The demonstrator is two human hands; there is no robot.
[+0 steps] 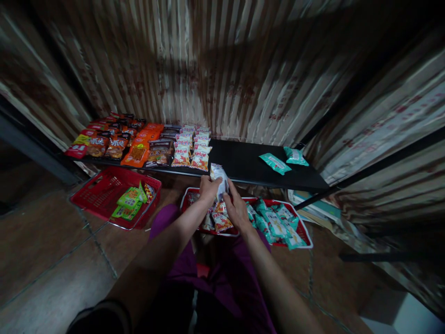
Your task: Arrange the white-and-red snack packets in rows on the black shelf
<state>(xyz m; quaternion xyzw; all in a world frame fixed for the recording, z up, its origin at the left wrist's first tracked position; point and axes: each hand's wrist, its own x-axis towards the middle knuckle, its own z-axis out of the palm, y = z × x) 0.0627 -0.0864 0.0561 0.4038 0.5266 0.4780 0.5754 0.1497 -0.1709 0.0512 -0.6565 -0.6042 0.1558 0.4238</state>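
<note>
A white snack packet point(219, 178) is held between my two hands, just in front of the shelf's front edge. My left hand point(209, 188) grips its left side with the thumb on top. On its right side are the fingers and thumb of my right hand point(237, 208). Below my hands stands a red basket with a white rim point(186, 197), holding more snack packets point(221, 221) in white and orange. On the black shelf point(236, 160), rows of similar white-and-orange packets point(181, 154) stand just left of my hands.
Orange packets point(135, 150), brown packets point(162, 150) and dark-red packets point(116, 146) fill the shelf's left part. Two teal packets point(275, 163) lie at its right. A red basket point(99, 202) with green packets is at left; another basket point(308, 232) with teal packets is at right.
</note>
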